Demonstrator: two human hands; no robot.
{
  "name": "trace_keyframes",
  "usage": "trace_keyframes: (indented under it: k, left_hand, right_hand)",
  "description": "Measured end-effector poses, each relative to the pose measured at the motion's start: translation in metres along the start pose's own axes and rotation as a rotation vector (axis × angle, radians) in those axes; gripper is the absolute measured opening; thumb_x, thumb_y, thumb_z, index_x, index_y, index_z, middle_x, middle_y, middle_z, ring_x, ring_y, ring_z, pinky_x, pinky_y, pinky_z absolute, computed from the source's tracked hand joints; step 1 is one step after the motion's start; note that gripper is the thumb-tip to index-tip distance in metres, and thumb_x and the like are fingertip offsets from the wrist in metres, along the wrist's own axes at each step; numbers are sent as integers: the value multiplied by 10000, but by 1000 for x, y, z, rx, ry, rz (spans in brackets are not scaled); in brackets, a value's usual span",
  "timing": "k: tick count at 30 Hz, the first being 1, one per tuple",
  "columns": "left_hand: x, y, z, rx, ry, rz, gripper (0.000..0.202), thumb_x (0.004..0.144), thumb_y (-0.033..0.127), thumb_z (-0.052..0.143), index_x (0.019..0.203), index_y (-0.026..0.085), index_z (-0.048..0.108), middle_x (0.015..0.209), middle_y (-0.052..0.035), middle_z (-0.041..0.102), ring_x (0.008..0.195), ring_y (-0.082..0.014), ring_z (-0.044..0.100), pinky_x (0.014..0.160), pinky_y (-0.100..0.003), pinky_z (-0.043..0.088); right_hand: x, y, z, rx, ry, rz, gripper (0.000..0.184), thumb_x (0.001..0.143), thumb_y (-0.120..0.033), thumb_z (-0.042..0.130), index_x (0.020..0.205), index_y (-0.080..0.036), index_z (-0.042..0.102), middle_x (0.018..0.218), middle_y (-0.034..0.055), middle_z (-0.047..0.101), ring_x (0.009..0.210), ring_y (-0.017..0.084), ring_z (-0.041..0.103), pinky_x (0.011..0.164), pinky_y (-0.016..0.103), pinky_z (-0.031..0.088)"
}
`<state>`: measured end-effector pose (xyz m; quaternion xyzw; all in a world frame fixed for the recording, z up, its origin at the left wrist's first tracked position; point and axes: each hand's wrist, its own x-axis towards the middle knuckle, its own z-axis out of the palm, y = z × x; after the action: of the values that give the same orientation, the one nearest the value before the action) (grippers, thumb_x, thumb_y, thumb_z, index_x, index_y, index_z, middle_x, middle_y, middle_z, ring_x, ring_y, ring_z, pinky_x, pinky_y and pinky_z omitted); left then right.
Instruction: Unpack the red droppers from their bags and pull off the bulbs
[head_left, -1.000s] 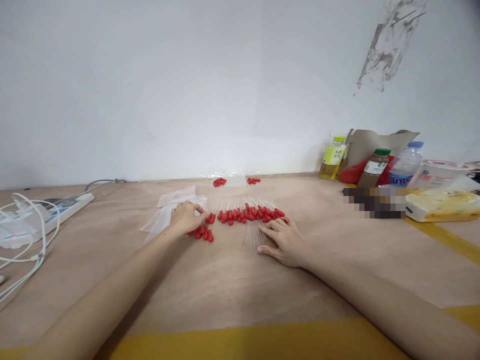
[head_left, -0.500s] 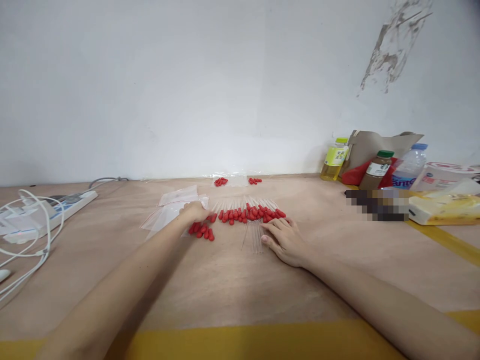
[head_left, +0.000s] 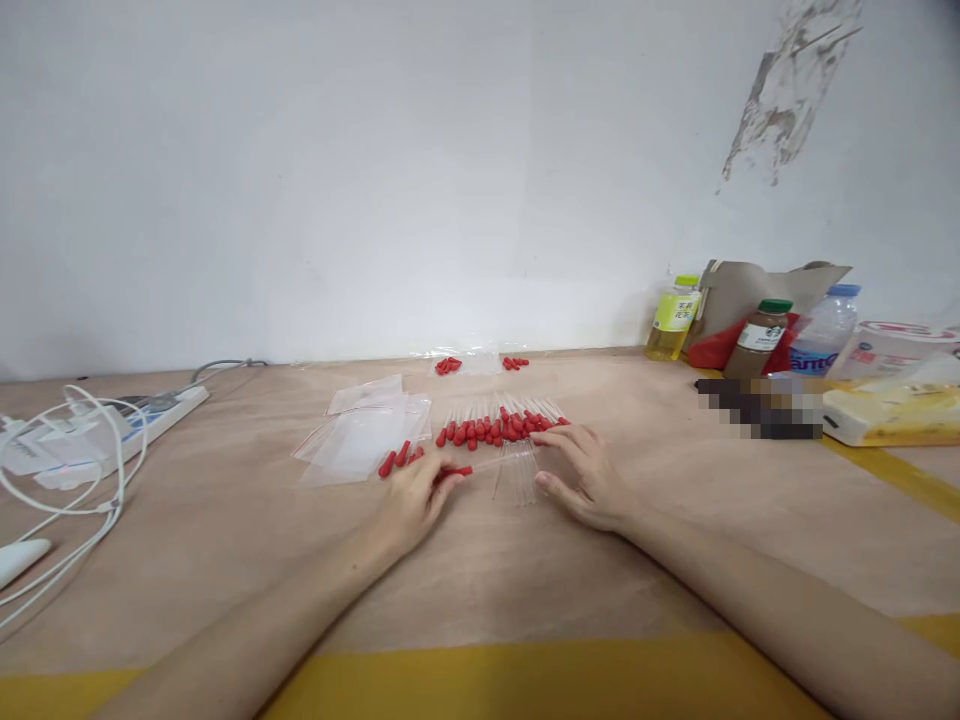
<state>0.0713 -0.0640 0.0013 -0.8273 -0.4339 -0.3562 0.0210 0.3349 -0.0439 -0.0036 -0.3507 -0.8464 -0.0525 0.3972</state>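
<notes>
Left hand [head_left: 412, 503] pinching one red rubber bulb [head_left: 459, 470], right hand [head_left: 583, 478] spread palm-down just beside the glass pipette tubes [head_left: 517, 478], mid-table [head_left: 480, 585].

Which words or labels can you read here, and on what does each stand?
"ant", a fragment only: blue label of the water bottle.
Yellow drink bottle: label characters too blurred.
Brown bottle: label too small.
White tub: print unreadable.
</notes>
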Motion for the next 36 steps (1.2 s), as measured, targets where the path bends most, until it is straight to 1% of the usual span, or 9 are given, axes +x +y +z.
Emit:
trace_keyframes:
  k: [3,8,12,17,21,30,33,35,36]
  left_hand:
    - [-6,4,12,-34,6,78,109,856,272,472,893,178,515,783,-16,593,715,-131,561,643,-244,444]
    - [-4,8,13,-83,-56,145,118,871,245,454,890,171,545,811,-29,587,754,-133,546,688,-260,445]
    - [-3,9,13,-62,-62,176,160,873,232,448,969,171,561,871,-46,588,805,-143,539,724,-273,447]
    - [-3,12,11,-2,-132,205,172,882,213,416,877,173,584,772,-32,555,729,-141,497,683,-274,421]
    - [-5,15,8,30,-123,250,181,884,195,404,840,159,575,755,-38,528,715,-146,452,671,-273,403]
    - [-9,13,6,216,-118,465,250,839,42,344,841,142,572,778,-61,546,733,-163,444,688,-284,419]
    - [-10,1,-5,231,-55,413,266,842,54,338,834,157,583,785,-55,556,741,-162,468,687,-285,425]
    - [-7,-9,-20,201,54,265,246,857,102,356,860,171,592,800,-48,557,747,-153,494,681,-272,429]
    - [-5,-14,-29,188,99,148,212,860,147,390,895,177,597,789,-39,551,721,-142,503,658,-256,429]
  right_hand:
    - [0,-7,4,-20,-42,-91,310,817,-402,496,1054,-216,571,832,38,622,851,168,520,926,404,265]
    - [2,-17,15,-20,-49,-173,207,836,-360,494,918,-245,644,624,-12,596,713,132,490,910,386,247]
    - [3,-24,17,-31,-65,-178,219,858,-295,456,806,-218,654,576,-14,572,677,123,457,885,378,247]
    - [0,-23,13,-14,-29,-194,217,843,-272,472,735,-210,649,538,-16,541,647,122,416,839,375,249]
    - [-3,-20,12,5,-16,-212,224,839,-268,474,707,-205,644,521,-14,523,629,123,376,802,360,251]
    - [-6,-25,5,18,-47,-236,248,841,-255,459,657,-196,614,497,-21,492,618,122,360,804,353,229]
    - [-8,-13,0,16,-54,-197,265,845,-251,449,633,-191,597,498,-20,501,619,122,382,798,349,227]
    - [-6,-3,-2,10,-9,-106,256,851,-248,445,659,-193,605,522,-17,536,623,122,409,790,351,223]
    - [-5,0,-1,12,19,-54,236,853,-250,447,698,-197,617,553,-13,565,629,123,426,789,352,222]
